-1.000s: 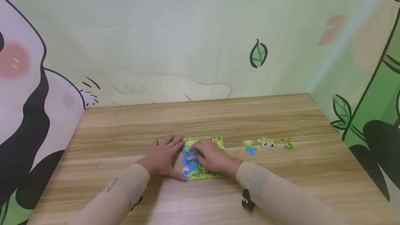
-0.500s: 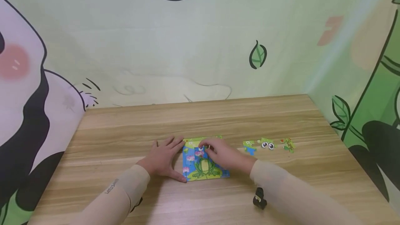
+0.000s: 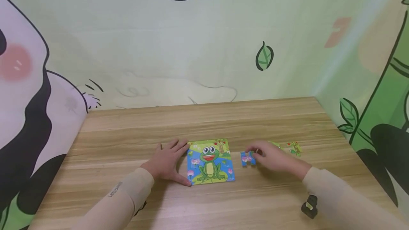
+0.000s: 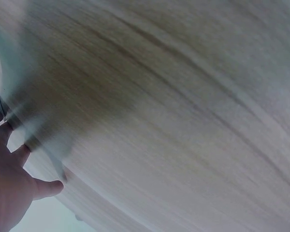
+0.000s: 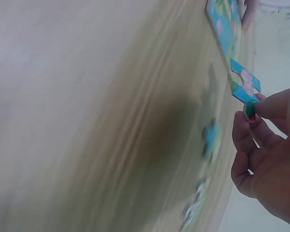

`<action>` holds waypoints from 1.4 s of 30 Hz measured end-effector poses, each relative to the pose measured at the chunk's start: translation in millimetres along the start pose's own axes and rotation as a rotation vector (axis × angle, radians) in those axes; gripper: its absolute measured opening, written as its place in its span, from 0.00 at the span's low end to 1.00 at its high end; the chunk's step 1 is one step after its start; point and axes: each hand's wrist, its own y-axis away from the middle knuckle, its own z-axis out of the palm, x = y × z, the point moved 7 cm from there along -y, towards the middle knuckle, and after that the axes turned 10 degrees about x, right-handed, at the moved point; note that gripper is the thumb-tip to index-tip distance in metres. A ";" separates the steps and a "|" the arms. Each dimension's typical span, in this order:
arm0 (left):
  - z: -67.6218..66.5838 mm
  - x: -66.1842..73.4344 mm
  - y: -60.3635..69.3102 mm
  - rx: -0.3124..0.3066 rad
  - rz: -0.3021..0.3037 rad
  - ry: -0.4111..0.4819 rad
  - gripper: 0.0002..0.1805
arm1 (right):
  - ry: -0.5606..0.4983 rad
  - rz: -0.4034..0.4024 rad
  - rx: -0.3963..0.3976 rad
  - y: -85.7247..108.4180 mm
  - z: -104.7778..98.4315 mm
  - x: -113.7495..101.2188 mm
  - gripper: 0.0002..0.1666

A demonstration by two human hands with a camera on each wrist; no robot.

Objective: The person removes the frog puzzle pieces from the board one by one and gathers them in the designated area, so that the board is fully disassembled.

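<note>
A square frog puzzle [image 3: 209,171] lies flat on the table, showing a green frog on a lily pad. My left hand [image 3: 167,160] is spread flat along its left edge, fingers straight and thumb at the lower left corner. Right of the puzzle, my right hand [image 3: 274,157] pinches a blue jigsaw piece [image 3: 246,159] with a pink flower between thumb and fingertips. In the right wrist view the same piece [image 5: 245,82] is held above the table. The left wrist view shows only part of the left hand [image 4: 9,183] and bare wood.
Loose jigsaw pieces lie to the right: a green one [image 3: 295,148] with red dots, and another [image 3: 275,144] mostly hidden behind the right hand. The right wrist view shows a blurred blue piece [image 5: 211,138] under the hand. Behind the wooden table [image 3: 143,127] stands a printed wall.
My right hand has lifted the flower piece from the puzzle and carried it right, toward the loose pieces. The frog's face is now uncovered. My left hand has stayed in place.
</note>
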 end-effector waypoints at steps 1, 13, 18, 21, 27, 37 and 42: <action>-0.7 0.5 0.1 0.000 0.002 0.003 0.74 | 0.005 0.003 -0.007 3.8 -1.8 5.1 0.14; -3.5 2.9 1.5 -0.005 -0.006 0.022 0.73 | 0.013 -0.024 -0.047 19.5 -4.6 30.9 0.14; -2.0 1.5 1.4 -0.007 -0.009 0.019 0.73 | 0.042 -0.022 -0.025 17.2 -11.0 31.8 0.13; -2.0 1.6 1.2 -0.008 -0.010 0.019 0.74 | 0.048 0.004 -0.034 16.8 -17.0 29.6 0.13; -1.2 0.9 1.0 -0.010 -0.013 0.024 0.74 | 0.083 -0.015 -0.009 8.6 -23.7 13.6 0.16; -2.1 1.8 1.1 -0.006 -0.009 0.029 0.73 | 0.047 -0.104 0.017 -20.7 3.8 -33.7 0.17; -2.9 2.6 0.7 -0.006 -0.008 0.026 0.73 | 0.050 -0.136 0.000 -35.0 31.7 -54.2 0.20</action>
